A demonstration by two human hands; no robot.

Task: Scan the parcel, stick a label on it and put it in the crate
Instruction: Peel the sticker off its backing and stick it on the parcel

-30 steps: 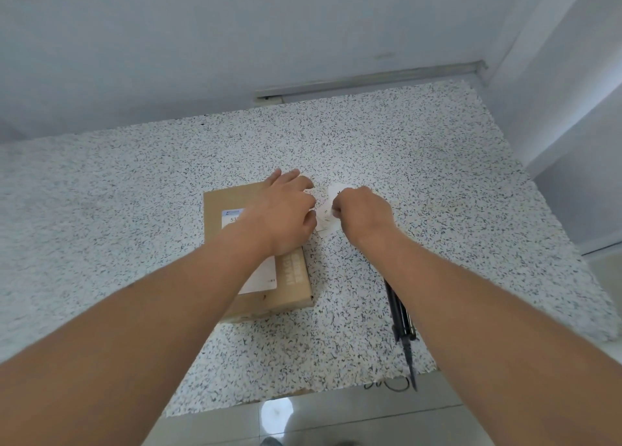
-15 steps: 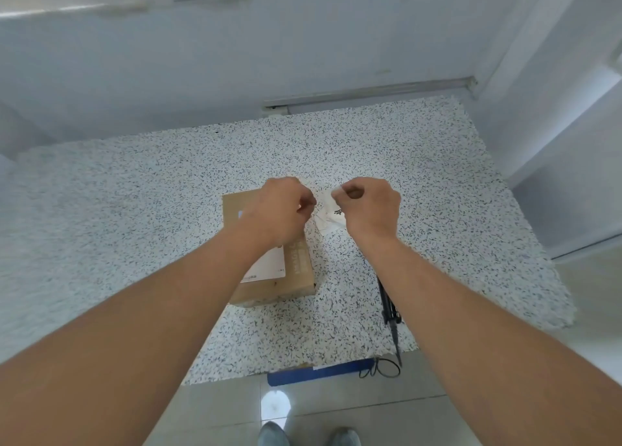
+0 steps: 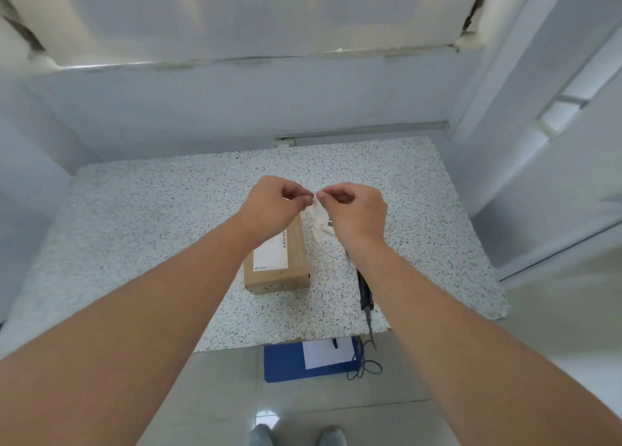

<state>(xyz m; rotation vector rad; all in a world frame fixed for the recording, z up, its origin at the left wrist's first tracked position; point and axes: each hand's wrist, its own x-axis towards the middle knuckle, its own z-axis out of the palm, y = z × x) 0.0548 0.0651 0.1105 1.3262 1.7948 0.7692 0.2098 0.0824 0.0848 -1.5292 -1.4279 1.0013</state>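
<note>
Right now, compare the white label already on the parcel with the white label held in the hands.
The label on the parcel lies flat and stuck to the cardboard box; the held label hangs loose and curled above the table. The stuck one shows a barcode strip at its edge; the held one shows a small square code. The stuck one is untouched; the held one is pinched by the left hand and right hand. Both are white paper.

The parcel (image 3: 276, 260) is lying on the table (image 3: 141, 230), with the label sheet (image 3: 319, 223) just to its right and the scanner (image 3: 365, 294) lying nearer, at the table's front edge. Below that edge, the crate (image 3: 289, 365) is sitting on the floor (image 3: 215, 395).
</note>
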